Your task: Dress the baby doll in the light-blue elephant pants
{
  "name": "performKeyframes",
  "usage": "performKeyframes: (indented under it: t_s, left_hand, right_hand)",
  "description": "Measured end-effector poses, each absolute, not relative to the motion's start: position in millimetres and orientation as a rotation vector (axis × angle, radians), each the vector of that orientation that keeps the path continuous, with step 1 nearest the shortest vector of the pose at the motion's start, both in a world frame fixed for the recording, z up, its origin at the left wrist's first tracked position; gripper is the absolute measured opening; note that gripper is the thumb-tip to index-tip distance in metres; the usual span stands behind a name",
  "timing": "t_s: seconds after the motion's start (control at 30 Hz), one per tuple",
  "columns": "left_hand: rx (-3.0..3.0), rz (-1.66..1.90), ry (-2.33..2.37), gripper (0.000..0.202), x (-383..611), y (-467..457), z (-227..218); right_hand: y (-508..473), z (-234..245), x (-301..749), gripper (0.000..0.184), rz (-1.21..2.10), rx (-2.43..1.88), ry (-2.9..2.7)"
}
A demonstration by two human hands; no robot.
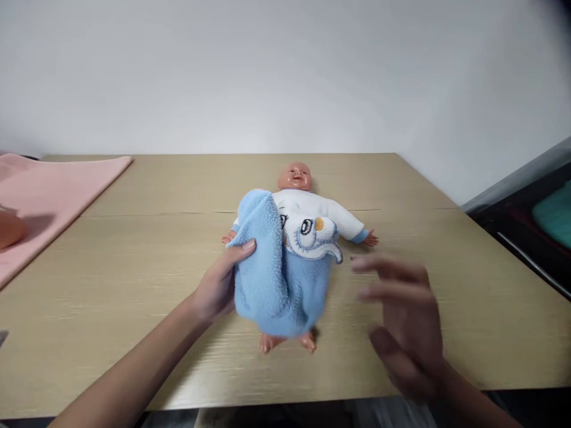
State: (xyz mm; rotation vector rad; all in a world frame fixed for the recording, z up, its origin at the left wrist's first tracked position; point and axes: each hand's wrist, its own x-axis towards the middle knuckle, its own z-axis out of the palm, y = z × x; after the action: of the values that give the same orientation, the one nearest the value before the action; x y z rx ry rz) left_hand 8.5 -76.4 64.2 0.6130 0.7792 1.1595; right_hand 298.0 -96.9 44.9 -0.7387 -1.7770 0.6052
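My left hand (227, 270) grips the left side of a light-blue fleece garment (267, 273), thumb on top and the other fingers hidden behind the cloth. An embroidered white animal face with big eyes decorates the garment. Beneath it a baby doll (295, 177) lies face up on the table, its head toward the far side. The doll wears a white long-sleeved top with blue cuffs. Its feet poke out below the cloth, while its middle and legs are covered. To the right, my right hand (401, 315) hovers with fingers apart, slightly blurred, touching nothing.
A wooden table (147, 255) stretches to a white wall. On the left lies a pink cloth (57, 190) with an orange-toned object (9, 229) on it, cut off by the frame. A dark item with a teal patch (553, 214) stands beyond the right edge.
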Motion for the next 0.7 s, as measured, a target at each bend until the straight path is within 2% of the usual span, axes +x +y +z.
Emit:
performKeyframes:
  t_s: [0.07,0.13,0.23,0.3,0.47,0.53,0.63,0.7]
  left_hand:
    - [0.639,1.176,0.757,0.059,6,-66,61]
    - [0.679,1.165,0.721,0.057,5,-57,59]
    - [0.726,1.124,0.685,0.052,1,-48,57]
    - [0.743,1.084,0.69,0.048,-3,-43,55]
    - [0.811,1.055,0.743,0.049,-16,-36,54]
    - [0.835,1.065,0.767,0.048,-18,-36,55]
    - [0.81,1.046,0.832,0.051,-18,-36,53]
    - [0.808,1.079,0.881,0.056,-18,-36,49]
  right_hand:
    - [-76,55,286,0.05,0.822,-0.724,-1.663]
    - [-56,64,276,0.062,1.176,-0.769,-1.598]
    - [-35,77,268,0.061,1.621,-0.738,-1.521]
    - [-26,85,265,0.056,1.738,-0.68,-1.529]
    - [-20,99,256,0.052,1.727,-0.518,-1.635]
    - [-20,102,253,0.037,1.657,-0.578,-1.676]
    - [-20,107,248,0.011,1.369,-0.771,-1.718]
    - [-16,110,246,0.009,1.249,-0.799,-1.654]
